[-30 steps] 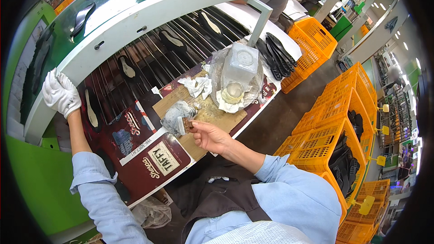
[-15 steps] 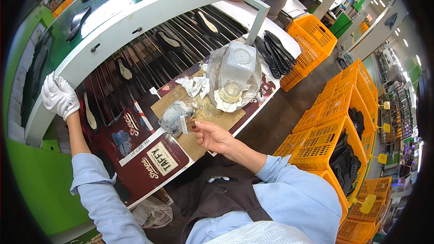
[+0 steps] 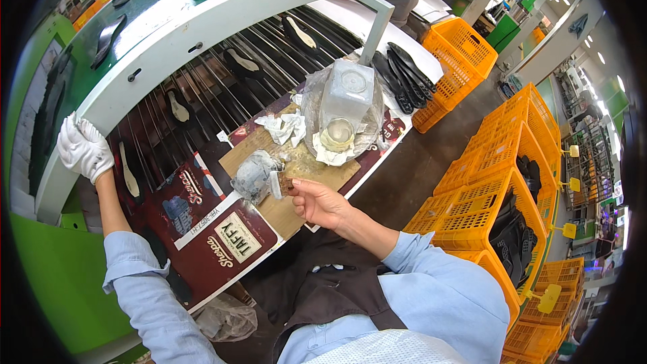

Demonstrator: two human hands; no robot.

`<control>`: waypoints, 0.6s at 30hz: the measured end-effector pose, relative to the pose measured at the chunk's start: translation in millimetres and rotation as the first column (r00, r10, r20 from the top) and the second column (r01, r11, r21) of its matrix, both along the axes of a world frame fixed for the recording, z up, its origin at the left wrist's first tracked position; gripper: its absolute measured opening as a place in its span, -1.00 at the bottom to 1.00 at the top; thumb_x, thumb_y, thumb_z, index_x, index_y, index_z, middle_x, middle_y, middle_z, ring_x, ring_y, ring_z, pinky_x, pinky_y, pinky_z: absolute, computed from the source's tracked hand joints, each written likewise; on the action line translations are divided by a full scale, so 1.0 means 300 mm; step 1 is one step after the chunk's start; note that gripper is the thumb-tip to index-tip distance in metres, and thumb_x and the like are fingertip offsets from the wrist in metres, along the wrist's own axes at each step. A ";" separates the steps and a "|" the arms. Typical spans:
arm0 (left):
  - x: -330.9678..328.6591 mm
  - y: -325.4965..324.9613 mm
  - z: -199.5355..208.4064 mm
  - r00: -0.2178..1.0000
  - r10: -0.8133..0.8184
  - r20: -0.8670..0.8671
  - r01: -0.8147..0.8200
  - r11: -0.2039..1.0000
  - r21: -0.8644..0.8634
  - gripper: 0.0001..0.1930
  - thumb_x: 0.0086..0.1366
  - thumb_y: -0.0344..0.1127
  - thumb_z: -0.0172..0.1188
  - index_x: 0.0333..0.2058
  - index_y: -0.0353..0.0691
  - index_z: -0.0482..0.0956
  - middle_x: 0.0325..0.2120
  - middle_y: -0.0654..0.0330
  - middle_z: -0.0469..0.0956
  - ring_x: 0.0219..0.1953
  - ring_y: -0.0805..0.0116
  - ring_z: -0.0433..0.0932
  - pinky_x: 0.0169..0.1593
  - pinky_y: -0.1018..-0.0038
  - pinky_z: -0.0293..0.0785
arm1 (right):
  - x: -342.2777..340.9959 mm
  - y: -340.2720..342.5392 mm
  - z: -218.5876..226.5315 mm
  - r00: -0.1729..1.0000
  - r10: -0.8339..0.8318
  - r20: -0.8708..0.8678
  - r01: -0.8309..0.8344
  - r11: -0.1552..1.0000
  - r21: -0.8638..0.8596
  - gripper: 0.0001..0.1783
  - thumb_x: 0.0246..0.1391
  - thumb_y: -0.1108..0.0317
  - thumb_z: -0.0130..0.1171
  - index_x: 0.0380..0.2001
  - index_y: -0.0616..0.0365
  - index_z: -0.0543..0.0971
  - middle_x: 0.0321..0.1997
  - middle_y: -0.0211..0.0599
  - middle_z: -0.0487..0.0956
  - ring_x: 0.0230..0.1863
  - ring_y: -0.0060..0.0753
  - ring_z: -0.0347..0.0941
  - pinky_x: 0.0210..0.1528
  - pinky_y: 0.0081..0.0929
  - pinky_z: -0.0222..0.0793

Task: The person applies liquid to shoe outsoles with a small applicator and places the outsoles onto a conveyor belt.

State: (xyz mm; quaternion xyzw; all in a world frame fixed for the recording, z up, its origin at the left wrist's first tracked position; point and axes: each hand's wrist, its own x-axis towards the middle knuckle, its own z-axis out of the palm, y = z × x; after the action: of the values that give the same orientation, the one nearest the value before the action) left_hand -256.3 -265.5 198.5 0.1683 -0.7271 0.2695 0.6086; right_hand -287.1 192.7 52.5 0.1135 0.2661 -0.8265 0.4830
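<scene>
My left hand, in a white glove, is closed over the edge of the pale grey frame rail. My bare right hand pinches a small brush with a brown handle and a whitish strip at its end. The strip is beside a cloudy, plastic-wrapped pot on a stained board. Behind it, an upturned clear plastic bottle stands in a plastic-covered dish. Several black shoe soles with pale middles, one a near sole, lie on dark rods beyond the rail.
Crumpled white paper lies on the board. Black soles are piled at the table's far right, beside an orange crate. More orange crates with black soles stand at my right. A green belt carries soles beyond the rail.
The whole view has shifted slightly, with the table things a little further left. Both hands keep their hold, and the brush stays beside the pot.
</scene>
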 end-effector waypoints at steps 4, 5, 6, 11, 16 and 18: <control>0.004 -0.007 -0.003 1.000 0.009 -0.001 -0.009 1.000 -0.005 -0.74 0.30 -0.20 0.06 -0.07 -0.10 0.50 -0.11 0.17 0.53 -0.08 0.12 0.48 0.01 0.22 0.39 | 0.004 0.005 0.005 1.000 -0.005 -0.015 0.005 1.000 -0.007 -0.78 0.15 0.30 0.18 -0.14 0.04 0.49 -0.27 -0.45 0.48 -0.46 -0.68 0.33 -0.40 -0.66 0.31; 0.006 -0.005 -0.003 1.000 0.010 -0.003 -0.010 1.000 -0.008 -0.74 0.30 -0.20 0.06 -0.07 -0.10 0.50 -0.10 0.17 0.53 -0.08 0.13 0.48 0.01 0.23 0.39 | 0.004 0.007 0.002 1.000 -0.004 -0.022 0.004 1.000 -0.001 -0.77 0.15 0.29 0.18 -0.12 0.01 0.50 -0.27 -0.48 0.50 -0.47 -0.71 0.34 -0.41 -0.69 0.32; 0.008 -0.005 -0.001 1.000 0.012 -0.004 -0.012 1.000 -0.012 -0.74 0.30 -0.20 0.06 -0.07 -0.10 0.50 -0.10 0.17 0.53 -0.08 0.13 0.48 0.02 0.23 0.39 | 0.004 0.006 0.000 1.000 -0.002 -0.030 0.002 1.000 0.005 -0.76 0.15 0.27 0.19 -0.11 -0.01 0.51 -0.27 -0.50 0.51 -0.48 -0.75 0.34 -0.42 -0.71 0.32; 0.008 -0.008 -0.003 1.000 0.003 -0.006 -0.003 1.000 -0.002 -0.73 0.30 -0.19 0.05 -0.06 -0.09 0.50 -0.10 0.17 0.53 -0.07 0.12 0.48 0.02 0.22 0.39 | -0.002 -0.009 -0.003 0.999 -0.002 -0.041 0.003 1.000 0.016 -0.75 0.15 0.27 0.18 -0.10 0.00 0.50 -0.26 -0.50 0.51 -0.48 -0.75 0.34 -0.42 -0.72 0.32; 0.005 0.001 0.002 1.000 0.017 0.000 -0.017 1.000 -0.008 -0.72 0.30 -0.19 0.06 -0.05 -0.09 0.49 -0.10 0.17 0.52 -0.08 0.11 0.48 0.02 0.21 0.39 | 0.009 -0.030 -0.001 0.999 0.018 -0.038 -0.018 1.000 0.012 -0.75 0.16 0.27 0.18 -0.10 0.00 0.50 -0.26 -0.51 0.51 -0.48 -0.76 0.33 -0.42 -0.73 0.32; 0.008 -0.015 -0.003 0.999 0.032 0.012 -0.031 0.999 -0.006 -0.71 0.30 -0.19 0.06 -0.04 -0.08 0.49 -0.09 0.17 0.52 -0.08 0.11 0.48 0.02 0.21 0.39 | 0.012 -0.035 -0.002 0.999 0.033 -0.034 -0.033 0.999 0.022 -0.75 0.16 0.26 0.18 -0.10 0.00 0.50 -0.26 -0.51 0.51 -0.48 -0.76 0.32 -0.43 -0.74 0.32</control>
State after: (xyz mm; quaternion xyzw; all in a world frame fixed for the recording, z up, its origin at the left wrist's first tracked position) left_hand -253.9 -269.9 197.6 0.1763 -0.7272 0.2821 0.6004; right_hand -283.4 182.2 51.8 0.1000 0.2849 -0.8174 0.4906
